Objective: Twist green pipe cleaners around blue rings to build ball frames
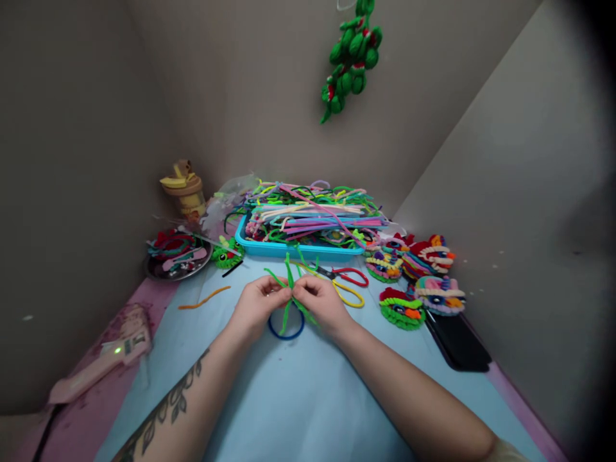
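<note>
Both of my hands meet over the middle of the light blue work surface. My left hand [262,300] and my right hand [321,300] pinch bright green pipe cleaners [289,273] at the point where several of them cross. Their fuzzy ends fan out above and below my fingertips. A dark blue ring [287,337] lies on the surface just beneath, partly covered by the green stems and my fingers. Beyond my right hand rest scissors [353,277] with one red and one yellow handle loop. An orange pipe cleaner [205,299] lies left of my left hand.
A blue tray [298,248] heaped with coloured pipe cleaners stands behind. Finished fuzzy bird faces [402,308] sit at right by a black phone-like slab [459,343]. At left are a metal dish [166,273], a green figure [226,255] and a pink glue gun [106,366] with its cord.
</note>
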A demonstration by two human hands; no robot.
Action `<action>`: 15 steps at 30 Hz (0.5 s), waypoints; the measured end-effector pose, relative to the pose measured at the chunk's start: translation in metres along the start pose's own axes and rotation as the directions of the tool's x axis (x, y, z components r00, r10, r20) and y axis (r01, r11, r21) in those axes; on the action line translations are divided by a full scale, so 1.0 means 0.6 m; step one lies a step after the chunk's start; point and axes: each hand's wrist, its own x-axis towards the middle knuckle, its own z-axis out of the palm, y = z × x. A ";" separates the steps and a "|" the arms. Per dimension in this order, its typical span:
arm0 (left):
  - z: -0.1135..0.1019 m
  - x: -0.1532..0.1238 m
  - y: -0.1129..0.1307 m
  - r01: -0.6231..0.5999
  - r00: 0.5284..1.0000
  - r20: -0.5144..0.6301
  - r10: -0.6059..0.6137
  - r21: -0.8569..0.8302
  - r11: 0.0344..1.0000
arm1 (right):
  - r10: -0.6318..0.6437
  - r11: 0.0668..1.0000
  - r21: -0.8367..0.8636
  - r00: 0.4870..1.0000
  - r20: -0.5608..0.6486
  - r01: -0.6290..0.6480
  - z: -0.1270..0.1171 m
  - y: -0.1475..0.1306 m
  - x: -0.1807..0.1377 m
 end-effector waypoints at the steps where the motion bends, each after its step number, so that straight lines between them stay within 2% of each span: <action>1: -0.001 0.000 0.000 0.001 1.000 0.000 -0.001 -0.018 1.000 | 0.024 0.999 0.046 0.999 0.027 -0.025 -0.001 -0.001 0.001; 4: -0.001 -0.003 0.006 0.012 1.000 0.016 -0.011 -0.026 1.000 | 0.065 0.993 0.088 0.994 0.092 -0.073 -0.004 -0.004 0.003; 6: 0.000 -0.006 0.014 0.043 0.998 0.044 -0.042 -0.024 0.999 | 0.071 0.994 0.076 0.993 0.093 -0.078 -0.005 -0.004 0.004; 11: 0.008 -0.017 0.029 0.107 0.986 0.123 -0.114 0.065 0.992 | 0.040 0.999 0.016 0.998 -0.039 -0.039 -0.003 -0.001 0.005; 15: 0.012 -0.017 0.026 0.095 0.982 0.149 -0.114 0.130 0.987 | 0.005 0.998 -0.057 0.994 -0.105 -0.011 -0.001 0.007 0.005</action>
